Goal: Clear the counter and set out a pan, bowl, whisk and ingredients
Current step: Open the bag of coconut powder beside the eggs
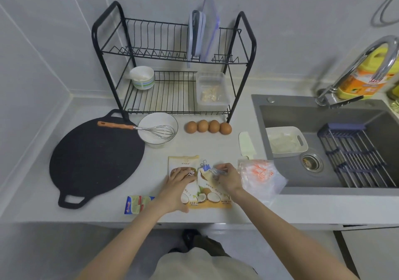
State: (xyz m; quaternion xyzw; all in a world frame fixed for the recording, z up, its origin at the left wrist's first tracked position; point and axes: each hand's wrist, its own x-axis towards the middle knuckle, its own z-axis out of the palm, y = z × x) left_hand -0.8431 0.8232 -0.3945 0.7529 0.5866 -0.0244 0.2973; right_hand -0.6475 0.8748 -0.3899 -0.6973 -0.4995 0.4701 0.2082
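Observation:
Two coconut-print packets lie side by side at the counter's front. My left hand (177, 186) presses flat on the left packet (183, 161). My right hand (226, 177) pinches the folded top of the right packet (212, 195), beside a blue binder clip (206, 166). A black flat pan (95, 161) sits at the left. Behind it stands a white bowl (151, 119) with an orange-handled whisk (138, 128) resting across it. Several brown eggs (208, 126) line up in front of the rack. A butter packet (138, 204) lies near the front edge.
A black dish rack (172, 64) at the back holds a striped bowl (142, 78), a plastic box (212, 91) and lids. A cream spatula (247, 145) and a plastic bag (260, 175) lie near the sink (323, 118), which holds a white basket (286, 141).

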